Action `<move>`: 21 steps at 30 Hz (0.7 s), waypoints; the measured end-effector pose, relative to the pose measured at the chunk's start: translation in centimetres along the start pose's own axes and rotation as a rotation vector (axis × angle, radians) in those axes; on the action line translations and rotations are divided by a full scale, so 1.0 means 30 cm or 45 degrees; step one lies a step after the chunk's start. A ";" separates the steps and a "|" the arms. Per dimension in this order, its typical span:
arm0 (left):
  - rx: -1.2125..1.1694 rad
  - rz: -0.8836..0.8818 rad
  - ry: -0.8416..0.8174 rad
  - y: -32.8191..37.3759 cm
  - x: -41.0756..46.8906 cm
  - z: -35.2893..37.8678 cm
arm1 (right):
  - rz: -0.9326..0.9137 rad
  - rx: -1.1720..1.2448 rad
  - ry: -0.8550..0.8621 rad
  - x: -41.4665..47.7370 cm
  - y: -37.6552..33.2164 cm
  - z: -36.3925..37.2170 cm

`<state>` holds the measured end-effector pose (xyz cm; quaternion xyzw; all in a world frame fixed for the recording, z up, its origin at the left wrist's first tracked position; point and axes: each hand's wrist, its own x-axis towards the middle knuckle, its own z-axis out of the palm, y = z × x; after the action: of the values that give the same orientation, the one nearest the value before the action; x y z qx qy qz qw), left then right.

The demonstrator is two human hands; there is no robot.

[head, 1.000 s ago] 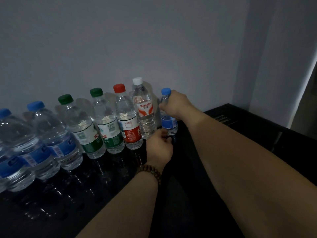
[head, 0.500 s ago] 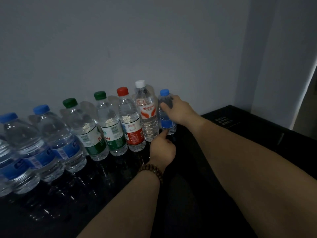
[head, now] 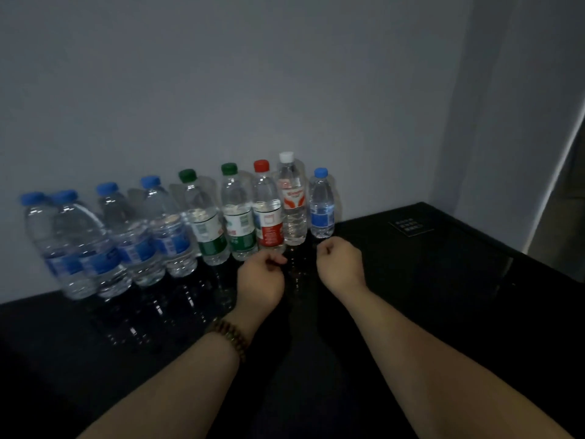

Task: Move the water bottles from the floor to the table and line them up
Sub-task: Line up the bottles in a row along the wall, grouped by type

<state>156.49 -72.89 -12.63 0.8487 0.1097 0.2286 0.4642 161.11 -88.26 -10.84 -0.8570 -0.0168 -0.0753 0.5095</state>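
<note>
The small blue-capped bottle (head: 322, 207) stands upright at the right end of the row, just above and slightly left of the right hand (head: 340, 263) in the frame, its long axis vertical. That hand is the nearer one; the left hand (head: 261, 277) sits below the red-capped bottle (head: 268, 210) and the white-capped bottle (head: 292, 201). Both hands are loosely curled and hold nothing (neither touches a bottle). The row runs along the wall across the middle of the frame on the dark surface (head: 443, 280), so any straightening would likely mean a short reach upward.
</note>
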 end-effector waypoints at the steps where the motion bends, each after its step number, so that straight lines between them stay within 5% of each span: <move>1: 0.016 -0.007 0.033 -0.024 -0.038 -0.064 | -0.018 0.002 -0.038 -0.035 -0.025 0.026; 12: 0.136 -0.411 0.428 -0.391 -0.207 -0.784 | -0.259 -0.074 -0.497 -0.486 -0.324 0.602; 21: 0.115 -0.410 0.620 -0.574 -0.073 -0.928 | -0.341 -0.082 -0.500 -0.468 -0.482 0.956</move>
<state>141.40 -43.85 -14.76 0.7603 0.3611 0.3438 0.4163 148.92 -55.54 -13.75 -0.8611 -0.2266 0.0255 0.4544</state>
